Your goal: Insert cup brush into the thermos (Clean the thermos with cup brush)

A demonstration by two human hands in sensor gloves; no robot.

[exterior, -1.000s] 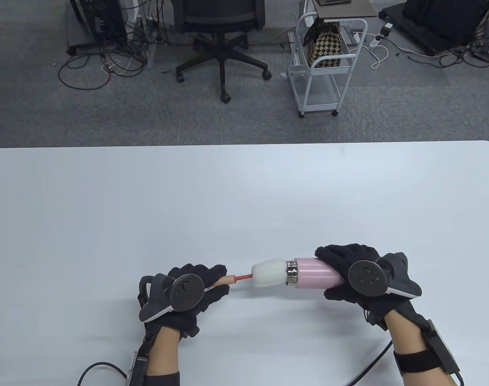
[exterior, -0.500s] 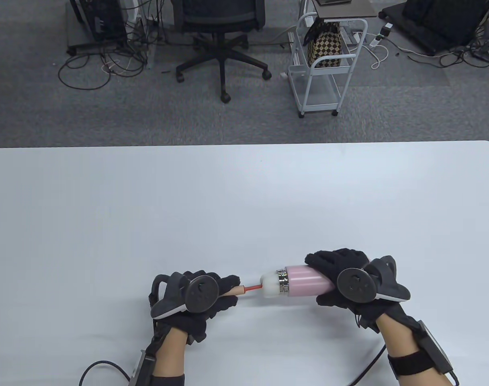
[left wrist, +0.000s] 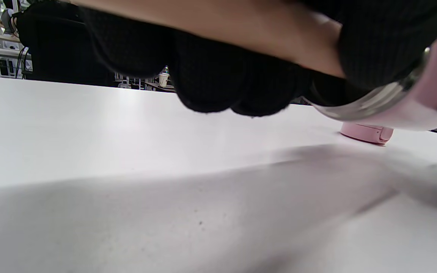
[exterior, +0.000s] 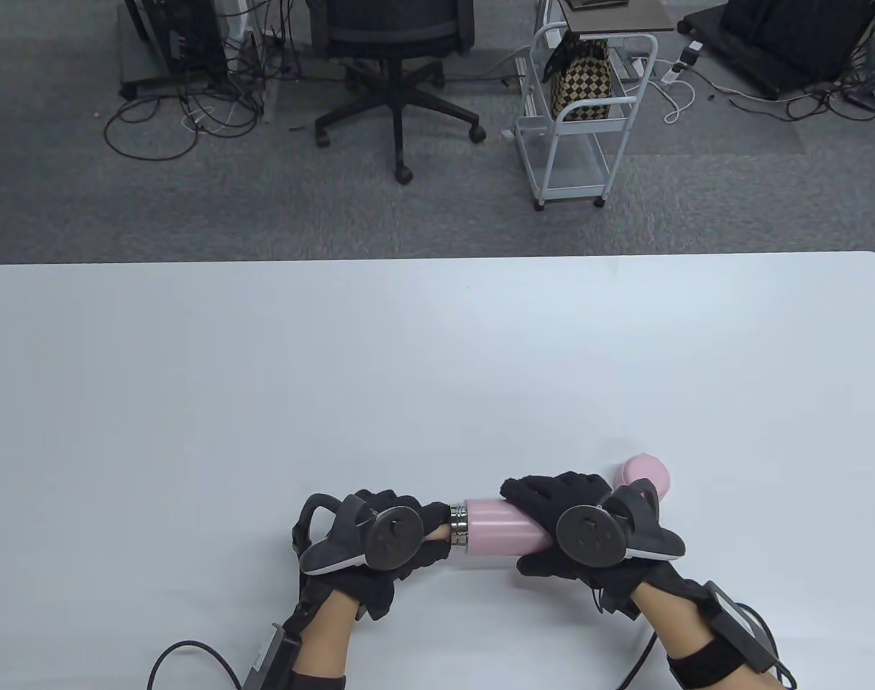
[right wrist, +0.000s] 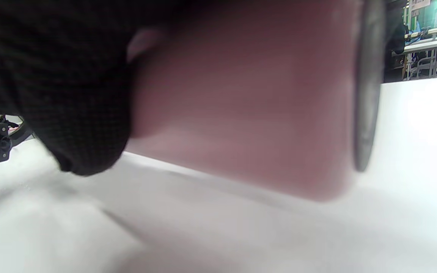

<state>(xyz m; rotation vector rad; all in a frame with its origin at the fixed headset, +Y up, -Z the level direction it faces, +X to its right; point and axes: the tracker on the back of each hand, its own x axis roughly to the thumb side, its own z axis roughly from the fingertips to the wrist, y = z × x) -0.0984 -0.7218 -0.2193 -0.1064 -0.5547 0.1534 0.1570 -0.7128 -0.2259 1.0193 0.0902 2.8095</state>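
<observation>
The left hand (exterior: 379,543) has its grip wrapped around the cup brush (left wrist: 218,36) handle, knuckles almost against the steel mouth of the thermos (exterior: 498,528); the brush head is out of sight, likely inside. The right hand (exterior: 574,532) clasps the pink body, held sideways above the table (exterior: 437,359). Pushing off-axis could jam the handle or twist the thermos loose. The pink lid (exterior: 646,476) lies far right.

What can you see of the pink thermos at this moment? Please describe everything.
The thermos is a pale pink, matte cylinder with a ringed metal neck. It lies roughly horizontal just above the table, mouth toward the left hand, whose fingers reach the neck. The right hand grips its rear part. Its base is hidden.
</observation>
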